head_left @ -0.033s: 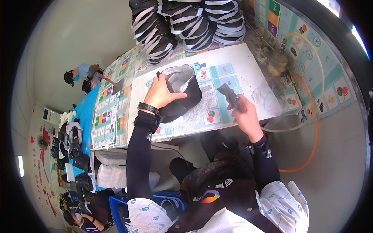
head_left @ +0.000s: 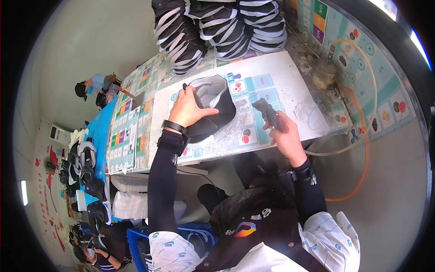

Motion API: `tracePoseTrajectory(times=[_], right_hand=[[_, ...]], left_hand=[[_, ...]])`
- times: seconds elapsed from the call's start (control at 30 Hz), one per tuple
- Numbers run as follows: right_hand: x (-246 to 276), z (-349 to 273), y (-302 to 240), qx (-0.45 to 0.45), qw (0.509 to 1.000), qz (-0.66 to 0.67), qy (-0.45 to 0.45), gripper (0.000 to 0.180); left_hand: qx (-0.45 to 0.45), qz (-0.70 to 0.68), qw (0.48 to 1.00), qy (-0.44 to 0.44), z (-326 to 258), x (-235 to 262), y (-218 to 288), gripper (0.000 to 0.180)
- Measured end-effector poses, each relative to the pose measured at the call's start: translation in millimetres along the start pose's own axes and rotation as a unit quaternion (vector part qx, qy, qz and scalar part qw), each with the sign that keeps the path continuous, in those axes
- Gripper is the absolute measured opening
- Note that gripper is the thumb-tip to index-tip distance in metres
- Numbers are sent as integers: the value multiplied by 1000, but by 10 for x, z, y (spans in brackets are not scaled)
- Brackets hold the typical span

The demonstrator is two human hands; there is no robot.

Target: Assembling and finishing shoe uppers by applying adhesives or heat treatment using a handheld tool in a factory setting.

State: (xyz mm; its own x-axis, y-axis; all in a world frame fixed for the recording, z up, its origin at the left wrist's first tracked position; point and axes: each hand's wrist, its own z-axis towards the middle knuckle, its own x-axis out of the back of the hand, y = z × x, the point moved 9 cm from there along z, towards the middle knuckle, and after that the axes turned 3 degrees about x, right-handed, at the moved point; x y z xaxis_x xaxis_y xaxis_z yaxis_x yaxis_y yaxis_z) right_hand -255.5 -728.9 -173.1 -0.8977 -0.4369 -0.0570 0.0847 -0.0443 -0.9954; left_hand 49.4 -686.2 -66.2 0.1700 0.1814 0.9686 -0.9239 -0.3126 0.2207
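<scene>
Gripping the black cap (head_left: 212, 109) by its crown, my left hand (head_left: 189, 110) pins it to the white work board (head_left: 294, 77), opening up; my right hand (head_left: 284, 136) is closed round a dark tool (head_left: 267, 113) — nozzle forward. Risk, in my judgement: the cap slides if that pinch loosens. Inside the cap — only pale lining shows.

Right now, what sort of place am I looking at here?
Most likely a cap-making workshop. The left hand holds a black cap on a worktable, the right hand grips a dark tool, and stacked caps fill the far edge.
</scene>
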Motion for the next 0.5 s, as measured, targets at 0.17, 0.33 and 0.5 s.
tracePoseTrajectory(times=[0.17, 0.33, 0.5], right_hand=[[-364, -107, -57, 4, 995, 87, -57, 22], [-613, -184, -50, -3, 989, 117, -89, 18], [-631, -168, 25, 30, 994, 102, -34, 16]], left_hand=[[-13, -80, 994, 71, 10, -13, -242, 83], [-13, -118, 988, 103, 53, -32, -375, 58], [0, -149, 983, 108, 81, -82, -428, 57]])
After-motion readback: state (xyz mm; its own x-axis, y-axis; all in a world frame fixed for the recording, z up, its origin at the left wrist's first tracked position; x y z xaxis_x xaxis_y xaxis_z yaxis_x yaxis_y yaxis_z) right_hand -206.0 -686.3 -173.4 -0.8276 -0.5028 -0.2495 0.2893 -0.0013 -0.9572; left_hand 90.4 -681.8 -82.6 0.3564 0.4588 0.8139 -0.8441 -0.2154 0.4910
